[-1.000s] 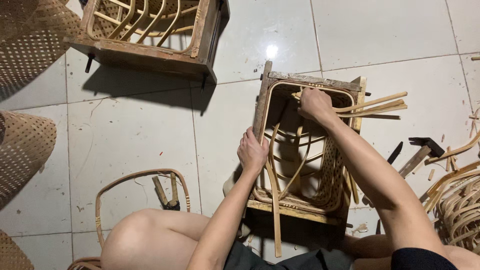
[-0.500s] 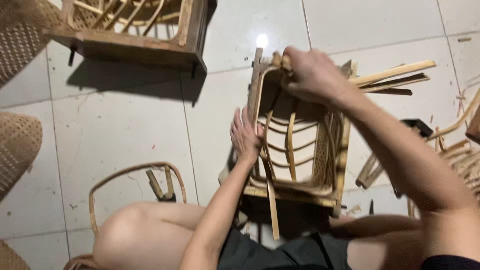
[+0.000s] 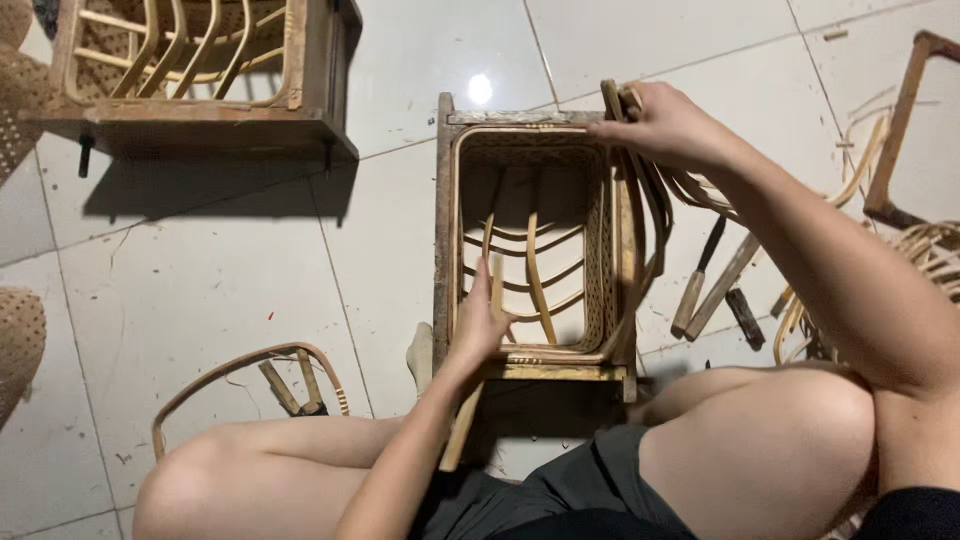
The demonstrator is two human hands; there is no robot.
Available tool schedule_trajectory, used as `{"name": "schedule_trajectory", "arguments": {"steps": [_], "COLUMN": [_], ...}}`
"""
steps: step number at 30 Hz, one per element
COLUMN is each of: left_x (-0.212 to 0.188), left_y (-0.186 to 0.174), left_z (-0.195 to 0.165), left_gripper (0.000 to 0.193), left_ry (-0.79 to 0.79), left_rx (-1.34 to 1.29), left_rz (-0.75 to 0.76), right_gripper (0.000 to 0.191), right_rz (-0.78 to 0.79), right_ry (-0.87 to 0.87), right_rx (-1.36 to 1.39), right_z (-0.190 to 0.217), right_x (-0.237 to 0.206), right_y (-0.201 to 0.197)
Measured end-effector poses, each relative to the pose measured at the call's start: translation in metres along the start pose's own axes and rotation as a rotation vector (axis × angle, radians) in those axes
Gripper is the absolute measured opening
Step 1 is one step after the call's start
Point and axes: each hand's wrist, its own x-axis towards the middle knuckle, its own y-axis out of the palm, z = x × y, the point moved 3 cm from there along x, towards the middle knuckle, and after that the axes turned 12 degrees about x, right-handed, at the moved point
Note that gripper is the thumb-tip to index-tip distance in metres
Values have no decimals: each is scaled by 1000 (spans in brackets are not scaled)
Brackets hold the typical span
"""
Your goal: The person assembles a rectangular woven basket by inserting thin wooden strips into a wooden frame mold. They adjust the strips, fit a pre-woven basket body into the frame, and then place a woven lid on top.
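The wooden box frame (image 3: 445,230) stands on the tiled floor (image 3: 200,290) between the person's knees, its open inside lined with woven cane and crossed by curved rattan ribs (image 3: 535,285). The left hand (image 3: 480,325) is closed around a rattan stick (image 3: 470,400) at the near edge. The right hand (image 3: 665,125) clasps bent rattan strips (image 3: 650,215) at the far corner. A second frame (image 3: 215,75) holding similar ribs stands well apart.

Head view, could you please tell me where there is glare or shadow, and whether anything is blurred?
Head view: a bright lamp glare spot on the tiled floor above the rattan chair frame; a dark shadow under the second frame; the left hand and right hand look sharp.
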Motion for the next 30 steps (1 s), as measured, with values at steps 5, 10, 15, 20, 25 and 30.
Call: {"name": "schedule_trajectory", "arguments": {"steps": [5,10,15,20,25,30], "left_x": [-25,-16,4,17,37,48], "left_y": [-19,-5,28,38,10,-70], "left_z": [-29,-94,-102,-88,-70,-72], "left_gripper": [84,43,62,46,39,46], "left_ry": [-1,764,324,294,175,379], "left_rx": [-1193,-1881,-1082,-1027,-1401,-1614], "left_rz": [155,800,446,426,243,-126], "right_gripper": [34,27,55,78,106,131], "right_rz": [30,162,159,189,36,180], "right_ry": [141,271,197,150,-206,-528], "right_rx": [322,746,777,801,269,-376], "right_z": [0,25,23,12,23,58], "right_x": [-12,-19,-12,0,-4,-32], "right_y": [2,51,99,115,93,124]}}
